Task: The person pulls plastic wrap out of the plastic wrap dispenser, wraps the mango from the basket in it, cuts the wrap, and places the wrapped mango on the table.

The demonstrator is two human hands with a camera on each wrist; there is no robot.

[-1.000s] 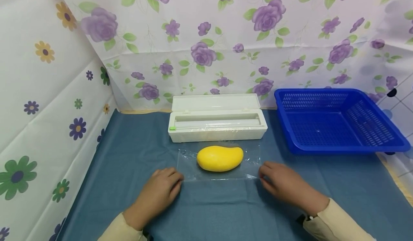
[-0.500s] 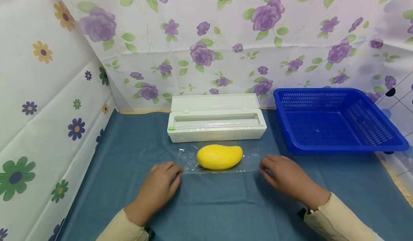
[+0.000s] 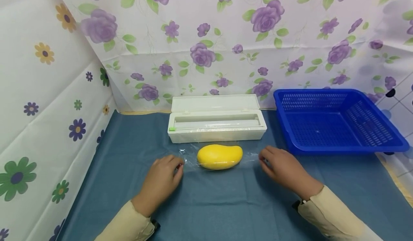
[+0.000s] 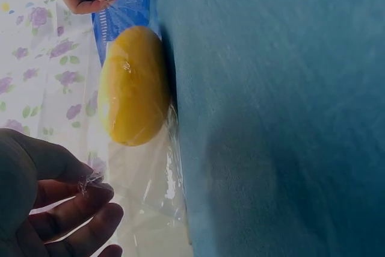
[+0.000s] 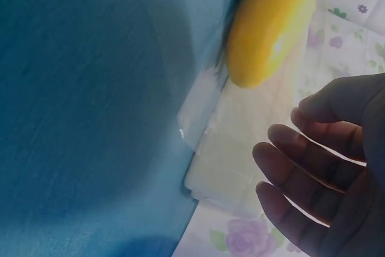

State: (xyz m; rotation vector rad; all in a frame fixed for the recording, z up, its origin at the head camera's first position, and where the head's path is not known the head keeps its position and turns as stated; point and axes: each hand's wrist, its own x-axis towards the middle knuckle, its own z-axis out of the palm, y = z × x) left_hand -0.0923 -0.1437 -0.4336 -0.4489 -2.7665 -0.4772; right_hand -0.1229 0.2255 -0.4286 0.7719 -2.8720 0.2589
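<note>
A yellow mango (image 3: pixel 220 154) lies across a sheet of clear cling film (image 4: pixel 157 188) in the middle of the table. My left hand (image 3: pixel 160 182) pinches the film's front left corner between thumb and forefinger, a bunched bit showing at the fingertips in the left wrist view. On the other side, my right hand (image 3: pixel 285 171) pinches the front right corner, its remaining fingers loosely curled in the right wrist view. Both hands are raised a little, and the film's front edge stretches between them across the front of the mango.
Right behind the mango stands a white cling film dispenser box (image 3: pixel 219 136), lid up, with a roll inside. A blue plastic basket (image 3: pixel 342 149) sits at the back right. Floral cloth (image 3: pixel 180 22) hangs behind the blue-covered table (image 3: pixel 219 212).
Both hands have lifted and moved away from me, toward the mango. The film's front edge has come off the table and now lies across the mango's front.
</note>
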